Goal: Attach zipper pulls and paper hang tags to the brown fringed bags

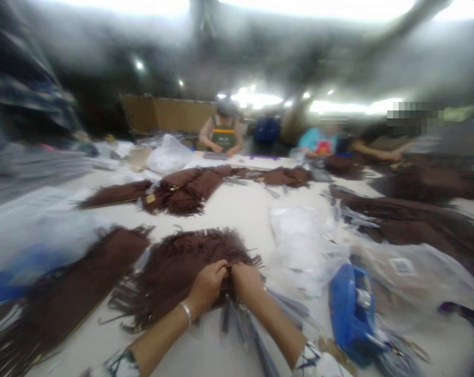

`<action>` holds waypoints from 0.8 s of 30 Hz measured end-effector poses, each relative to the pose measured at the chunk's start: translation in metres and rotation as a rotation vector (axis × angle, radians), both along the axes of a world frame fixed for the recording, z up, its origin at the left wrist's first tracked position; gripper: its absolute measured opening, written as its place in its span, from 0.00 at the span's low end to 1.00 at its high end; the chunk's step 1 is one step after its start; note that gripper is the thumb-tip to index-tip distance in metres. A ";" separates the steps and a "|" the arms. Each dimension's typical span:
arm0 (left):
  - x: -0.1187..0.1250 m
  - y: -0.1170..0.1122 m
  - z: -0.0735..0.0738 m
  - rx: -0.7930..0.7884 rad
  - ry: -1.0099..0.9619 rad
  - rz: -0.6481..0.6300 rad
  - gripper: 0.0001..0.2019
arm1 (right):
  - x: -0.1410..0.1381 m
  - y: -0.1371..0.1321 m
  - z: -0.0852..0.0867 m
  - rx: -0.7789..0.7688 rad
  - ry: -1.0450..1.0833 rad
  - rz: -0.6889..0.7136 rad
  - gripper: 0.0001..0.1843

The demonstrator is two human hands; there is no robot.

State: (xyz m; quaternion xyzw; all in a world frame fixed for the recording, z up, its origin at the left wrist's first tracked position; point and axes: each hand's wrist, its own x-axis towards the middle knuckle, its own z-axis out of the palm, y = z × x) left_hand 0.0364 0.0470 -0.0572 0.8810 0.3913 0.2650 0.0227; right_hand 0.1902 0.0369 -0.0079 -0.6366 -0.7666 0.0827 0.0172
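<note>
My left hand (208, 286) and my right hand (246, 281) meet knuckle to knuckle on the near edge of a brown fringed fabric piece (182, 267) lying on the white table (237, 214). Both hands have their fingers curled and pinching the fabric's edge. A thin bracelet circles my left wrist. Grey strips (237, 324) lie on the table just under my wrists. The picture is smeared by motion.
More brown fringed pieces (67, 293) lie at the left, across the middle (189, 191) and at the right (413, 220). A blue tape dispenser (352, 309) sits right of my right arm among clear plastic bags (303, 241). Other people (223, 133) work at the far side.
</note>
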 end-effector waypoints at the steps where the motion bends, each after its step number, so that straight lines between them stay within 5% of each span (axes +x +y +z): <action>1: -0.001 0.000 0.003 -0.097 -0.074 0.017 0.12 | -0.002 -0.005 0.005 0.021 -0.005 -0.006 0.13; 4: -0.007 0.003 0.011 -0.358 -0.245 -0.029 0.11 | -0.002 -0.020 0.016 0.092 -0.006 -0.036 0.11; 9: -0.014 0.010 0.018 -0.571 -0.401 -0.089 0.09 | 0.029 -0.047 0.023 0.170 0.057 -0.121 0.06; 13: -0.017 0.015 0.022 -0.649 -0.456 -0.125 0.09 | 0.049 -0.055 0.021 0.314 0.446 -0.205 0.09; 19: -0.021 0.013 0.029 -0.755 -0.491 -0.146 0.10 | 0.022 -0.051 0.016 0.289 0.929 -0.205 0.07; 24: -0.021 0.012 0.035 -0.896 -0.492 -0.096 0.15 | -0.002 -0.034 -0.007 0.157 1.166 -0.219 0.02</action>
